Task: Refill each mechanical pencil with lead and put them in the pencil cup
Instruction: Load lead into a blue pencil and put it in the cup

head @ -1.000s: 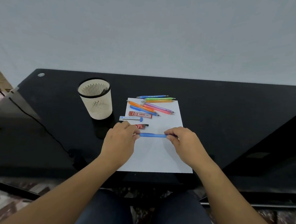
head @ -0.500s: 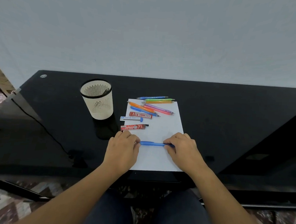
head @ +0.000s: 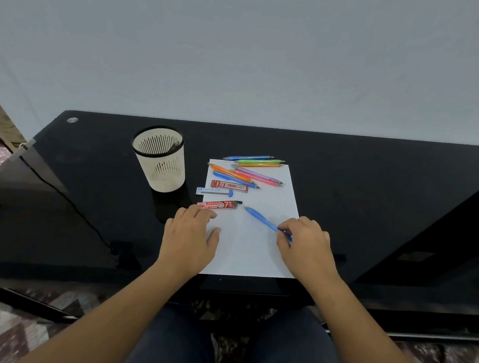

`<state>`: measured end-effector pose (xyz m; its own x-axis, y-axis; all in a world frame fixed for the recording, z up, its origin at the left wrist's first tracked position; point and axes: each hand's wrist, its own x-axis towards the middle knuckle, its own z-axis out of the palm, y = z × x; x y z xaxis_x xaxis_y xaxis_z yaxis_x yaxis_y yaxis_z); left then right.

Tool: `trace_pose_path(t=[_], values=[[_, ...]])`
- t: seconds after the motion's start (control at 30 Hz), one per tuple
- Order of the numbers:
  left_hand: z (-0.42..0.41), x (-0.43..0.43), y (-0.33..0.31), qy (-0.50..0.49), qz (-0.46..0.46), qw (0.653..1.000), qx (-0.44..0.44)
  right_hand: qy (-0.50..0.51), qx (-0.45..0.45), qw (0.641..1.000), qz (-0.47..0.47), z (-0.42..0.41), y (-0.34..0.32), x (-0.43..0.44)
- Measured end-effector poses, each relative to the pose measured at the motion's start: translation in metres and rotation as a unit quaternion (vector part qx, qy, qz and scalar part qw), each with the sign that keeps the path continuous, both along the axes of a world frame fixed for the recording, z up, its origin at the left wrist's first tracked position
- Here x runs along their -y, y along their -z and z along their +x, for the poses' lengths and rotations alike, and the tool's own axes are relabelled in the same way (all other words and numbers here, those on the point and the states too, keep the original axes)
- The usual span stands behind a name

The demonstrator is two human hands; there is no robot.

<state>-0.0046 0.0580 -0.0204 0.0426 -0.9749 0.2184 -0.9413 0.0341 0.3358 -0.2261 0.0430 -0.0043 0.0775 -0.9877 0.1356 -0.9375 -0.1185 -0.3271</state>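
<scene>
Just right of the frame's centre, the right hand (head: 307,247) pinches the rear end of a slim blue mechanical pencil (head: 260,219) between curled fingers and thumb; its translucent plastic barrel slants up and left, the tip pointing toward the centre of the frame, over a smooth white sheet of paper (head: 245,257). Left of centre, the left hand (head: 190,234) lies palm down with relaxed, spread fingers, holding nothing, its fingertips just beside a flat red lead case (head: 218,204); whether they touch it I cannot tell. Above that case lie a clear lead tube with a blue cap (head: 214,191) and a second red case (head: 229,185). A loose pile of coloured pencils (head: 250,172) rests at the paper's top edge. The cream, slotted, round pencil cup (head: 160,165) stands upper left of the paper on the glossy black table (head: 372,195)
</scene>
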Motion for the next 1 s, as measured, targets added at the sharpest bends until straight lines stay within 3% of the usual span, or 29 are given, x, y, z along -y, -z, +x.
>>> trace_pose_path(t=[0.3, 0.47, 0.63, 0.83, 1.0], values=[[0.002, 0.0, 0.003, 0.001, 0.017, 1.0, -0.009, 0.02, 0.059, 0.998, 0.022, 0.02, 0.003, -0.018], [0.004, 0.002, 0.004, -0.001, 0.024, 1.0, -0.009, -0.043, -0.036, 0.998, -0.003, 0.006, -0.006, 0.016], [0.008, 0.003, 0.007, 0.003, 0.026, 1.0, -0.014, -0.182, -0.17, 0.968, 0.018, -0.001, -0.009, 0.054], [0.013, 0.005, 0.006, 0.011, 0.031, 0.999, -0.018, -0.282, -0.22, 0.933, -0.017, 0.001, -0.009, 0.066], [0.014, 0.005, 0.005, 0.016, 0.034, 0.999, -0.014, -0.268, -0.221, 0.938, -0.007, -0.01, -0.015, 0.067]])
